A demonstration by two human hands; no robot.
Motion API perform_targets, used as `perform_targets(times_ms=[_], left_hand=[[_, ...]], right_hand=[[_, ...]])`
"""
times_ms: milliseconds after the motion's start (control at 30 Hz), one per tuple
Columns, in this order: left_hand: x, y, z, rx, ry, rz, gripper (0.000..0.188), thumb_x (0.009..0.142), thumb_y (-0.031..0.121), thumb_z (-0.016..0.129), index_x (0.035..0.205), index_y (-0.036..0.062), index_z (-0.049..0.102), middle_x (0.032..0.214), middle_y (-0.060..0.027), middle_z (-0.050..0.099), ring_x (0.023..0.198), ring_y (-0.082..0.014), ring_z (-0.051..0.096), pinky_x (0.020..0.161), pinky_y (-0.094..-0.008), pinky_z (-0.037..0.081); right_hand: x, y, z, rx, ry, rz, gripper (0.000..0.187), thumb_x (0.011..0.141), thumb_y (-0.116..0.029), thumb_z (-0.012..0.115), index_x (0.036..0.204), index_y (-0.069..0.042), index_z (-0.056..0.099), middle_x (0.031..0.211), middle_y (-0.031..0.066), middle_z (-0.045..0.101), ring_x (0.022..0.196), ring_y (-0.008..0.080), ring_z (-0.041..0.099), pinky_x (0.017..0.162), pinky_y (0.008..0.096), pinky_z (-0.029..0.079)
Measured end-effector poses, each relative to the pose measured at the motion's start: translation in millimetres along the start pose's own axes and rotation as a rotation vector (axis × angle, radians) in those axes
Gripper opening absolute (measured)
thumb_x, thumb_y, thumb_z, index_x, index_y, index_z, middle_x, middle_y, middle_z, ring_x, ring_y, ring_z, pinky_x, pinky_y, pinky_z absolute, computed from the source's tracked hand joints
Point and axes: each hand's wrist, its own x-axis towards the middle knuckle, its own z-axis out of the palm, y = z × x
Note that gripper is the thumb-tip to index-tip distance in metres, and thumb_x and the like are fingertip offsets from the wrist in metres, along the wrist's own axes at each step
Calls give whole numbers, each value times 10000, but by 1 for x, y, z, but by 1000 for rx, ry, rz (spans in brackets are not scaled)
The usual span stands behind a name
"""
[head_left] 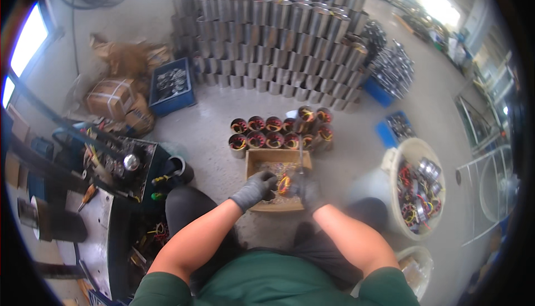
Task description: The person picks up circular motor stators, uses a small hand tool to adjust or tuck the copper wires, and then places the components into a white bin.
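Note:
Both my hands wear grey gloves and are over a shallow tan box (251, 164) in front of me. Its bottom holds small loose bits that I cannot tell apart. My left hand (257, 189) is at the box's left side, its fingers curled in; what they pinch, if anything, is hidden. My right hand (309, 190), smeared by motion, is closed at the right side. A thin metal rod (301, 153) stands up from it. Between the hands is a bundle of yellow-orange wires (284, 184), close to the right fingers. Beyond the box stand metal cylinders (238, 143) with red windings and yellow wires inside.
Stacked metal sleeves (267, 44) form a tall wall at the back. A blue crate (173, 86) of metal parts sits back left, near a strapped carton (111, 99). To my right is a white bucket (394, 186) of wired parts; a metal bench (97, 233) is at left.

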Motion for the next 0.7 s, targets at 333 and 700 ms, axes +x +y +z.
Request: perform_targets(times_ms=[333, 700], left_hand=[[12, -22, -7, 403, 50, 70, 388, 734, 151, 711, 1078, -3, 618, 851, -135, 676, 813, -286, 686, 707, -388, 554], [70, -75, -13, -345, 2, 319, 119, 815, 63, 615, 929, 28, 610, 807, -99, 646, 750, -237, 638, 677, -371, 526]], right_hand=[[-33, -12, 37, -541, -208, -363, 329, 794, -99, 769, 1052, -49, 572, 900, 22, 638, 788, 112, 606, 714, 274, 519], [-2, 6, 17, -314, -134, -301, 273, 818, -60, 730, 1013, -21, 543, 845, 30, 605, 744, 126, 591, 683, 281, 509]])
